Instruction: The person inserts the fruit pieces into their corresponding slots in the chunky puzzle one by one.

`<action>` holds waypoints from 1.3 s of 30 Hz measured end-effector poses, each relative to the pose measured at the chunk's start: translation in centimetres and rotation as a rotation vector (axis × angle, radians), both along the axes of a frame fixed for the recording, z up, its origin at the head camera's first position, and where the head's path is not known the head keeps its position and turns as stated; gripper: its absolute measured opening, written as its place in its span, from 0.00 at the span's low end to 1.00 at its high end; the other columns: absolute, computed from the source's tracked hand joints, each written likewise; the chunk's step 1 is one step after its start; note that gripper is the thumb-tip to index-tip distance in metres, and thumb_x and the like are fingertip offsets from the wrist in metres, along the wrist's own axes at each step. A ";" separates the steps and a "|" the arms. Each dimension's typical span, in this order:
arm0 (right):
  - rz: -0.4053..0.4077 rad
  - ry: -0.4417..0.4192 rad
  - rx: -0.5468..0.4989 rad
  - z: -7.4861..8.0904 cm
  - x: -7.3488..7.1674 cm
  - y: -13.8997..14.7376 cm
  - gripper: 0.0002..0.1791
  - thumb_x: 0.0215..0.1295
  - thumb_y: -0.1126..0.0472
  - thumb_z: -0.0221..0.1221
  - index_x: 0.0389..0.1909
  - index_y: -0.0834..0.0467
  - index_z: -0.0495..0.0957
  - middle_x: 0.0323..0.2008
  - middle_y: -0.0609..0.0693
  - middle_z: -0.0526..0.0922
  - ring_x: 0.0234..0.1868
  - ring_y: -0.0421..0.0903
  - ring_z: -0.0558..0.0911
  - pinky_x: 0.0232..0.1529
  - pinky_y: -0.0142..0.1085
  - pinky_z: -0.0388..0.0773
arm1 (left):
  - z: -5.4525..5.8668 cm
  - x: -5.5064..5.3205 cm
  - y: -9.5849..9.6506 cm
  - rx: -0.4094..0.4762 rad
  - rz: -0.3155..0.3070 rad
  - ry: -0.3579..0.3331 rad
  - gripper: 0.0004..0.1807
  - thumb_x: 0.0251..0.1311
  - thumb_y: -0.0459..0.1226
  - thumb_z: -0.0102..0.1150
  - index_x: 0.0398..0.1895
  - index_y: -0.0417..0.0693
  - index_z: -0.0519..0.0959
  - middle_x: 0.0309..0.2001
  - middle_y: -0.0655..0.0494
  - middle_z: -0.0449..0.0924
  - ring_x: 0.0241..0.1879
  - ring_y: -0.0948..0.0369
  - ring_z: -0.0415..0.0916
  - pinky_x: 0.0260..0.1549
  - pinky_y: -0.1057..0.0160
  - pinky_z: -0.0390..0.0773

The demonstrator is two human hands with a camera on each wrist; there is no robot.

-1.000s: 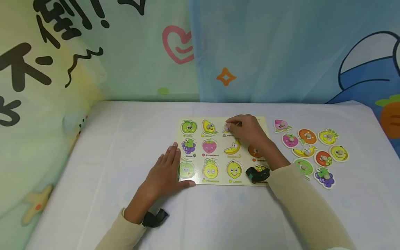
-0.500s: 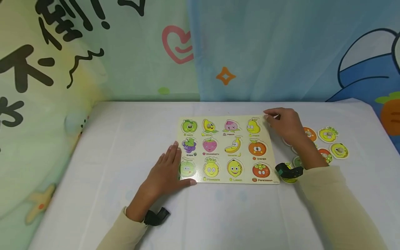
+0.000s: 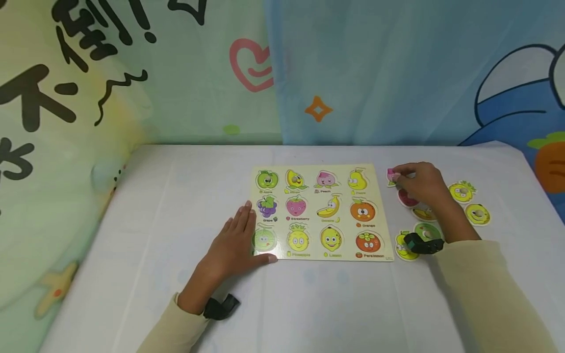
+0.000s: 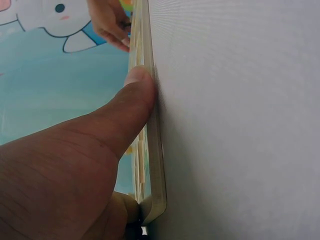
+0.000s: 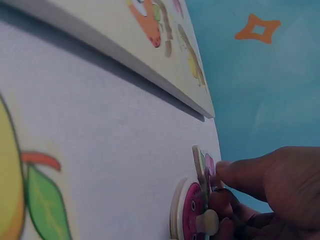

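In the head view, the board (image 3: pixel 314 239) lies flat on the bench (image 3: pixel 172 206). The left hand (image 3: pixel 227 245) rests over its left edge, fingers straight and together, thumb stretched along the near edge, gripping nothing; it seems placed there to keep the board from sliding. Well beyond the board's left half, off its right edge, the right hand (image 3: pixel 421 181) brings thumb and fingers together on the peach piece (image 3: pixel 391 178), level with the board's top row. The strawberry piece (image 3: pixel 406 199) lies nearer the board's middle row, just below those fingers.

In the left wrist view, the thumb touches the board's near edge, probably to brace it.

In the right wrist view, the peach piece sits at the fingertips, apart from the board's side. The pinch is likely on a knob, like the strawberry piece's, though it is hidden; whether the piece is lifted, I cannot tell.
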State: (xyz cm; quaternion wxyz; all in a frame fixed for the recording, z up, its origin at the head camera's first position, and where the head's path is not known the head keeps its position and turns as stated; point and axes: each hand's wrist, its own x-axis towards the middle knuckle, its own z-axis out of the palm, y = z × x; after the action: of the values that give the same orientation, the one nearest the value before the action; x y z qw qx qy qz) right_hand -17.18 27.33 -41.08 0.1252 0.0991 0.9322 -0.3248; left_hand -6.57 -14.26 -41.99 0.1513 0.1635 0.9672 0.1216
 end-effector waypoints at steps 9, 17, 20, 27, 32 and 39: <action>0.020 0.039 0.054 -0.5 -0.2 -0.1 0.22 0.73 0.56 0.51 0.59 0.68 0.73 0.55 0.71 0.71 0.52 0.66 0.71 0.48 0.60 0.74 | -0.2 0.0 0.1 0.006 -0.005 0.005 0.64 0.47 0.65 0.66 0.76 0.37 0.47 0.77 0.45 0.36 0.75 0.50 0.35 0.70 0.49 0.47; -0.044 0.051 0.057 -0.6 -0.1 -0.2 0.22 0.74 0.55 0.51 0.58 0.68 0.74 0.54 0.70 0.72 0.54 0.65 0.70 0.49 0.58 0.75 | -0.2 -0.1 0.1 -0.017 -0.007 0.003 0.64 0.47 0.66 0.64 0.77 0.38 0.45 0.77 0.46 0.35 0.75 0.50 0.34 0.70 0.49 0.46; -0.082 0.054 0.066 -0.5 -0.1 -0.2 0.22 0.74 0.55 0.51 0.59 0.67 0.74 0.54 0.69 0.73 0.52 0.63 0.70 0.46 0.55 0.76 | -0.1 -0.1 0.2 -0.008 -0.007 -0.003 0.64 0.48 0.66 0.64 0.77 0.38 0.45 0.77 0.46 0.35 0.75 0.50 0.34 0.70 0.49 0.46; -0.131 0.039 0.039 0.1 -0.3 -0.6 0.23 0.74 0.53 0.51 0.59 0.66 0.74 0.49 0.66 0.76 0.36 0.54 0.80 0.29 0.38 0.80 | 0.0 -0.1 0.1 -0.011 0.000 -0.003 0.64 0.47 0.66 0.65 0.77 0.38 0.46 0.77 0.45 0.35 0.75 0.50 0.34 0.70 0.49 0.46; -0.124 0.074 0.001 0.3 -0.1 -0.7 0.24 0.74 0.51 0.51 0.59 0.65 0.75 0.49 0.65 0.76 0.34 0.53 0.79 0.27 0.36 0.78 | -0.1 -0.1 0.0 -0.011 -0.002 0.003 0.65 0.47 0.66 0.65 0.77 0.38 0.45 0.77 0.45 0.35 0.75 0.50 0.34 0.70 0.49 0.46; -0.109 0.178 -0.079 0.6 0.4 -1.1 0.26 0.71 0.46 0.54 0.56 0.64 0.78 0.49 0.61 0.79 0.39 0.50 0.75 0.25 0.39 0.79 | -0.3 -0.2 -0.1 -0.018 0.000 -0.006 0.65 0.47 0.66 0.65 0.77 0.38 0.45 0.78 0.46 0.35 0.75 0.51 0.34 0.70 0.49 0.45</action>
State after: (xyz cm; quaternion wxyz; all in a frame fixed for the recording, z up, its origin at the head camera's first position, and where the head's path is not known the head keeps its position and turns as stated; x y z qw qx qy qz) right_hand -16.82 26.21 -40.52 0.0278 0.1153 0.9193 -0.3753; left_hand -6.74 -14.36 -42.24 0.1556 0.1616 0.9679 0.1135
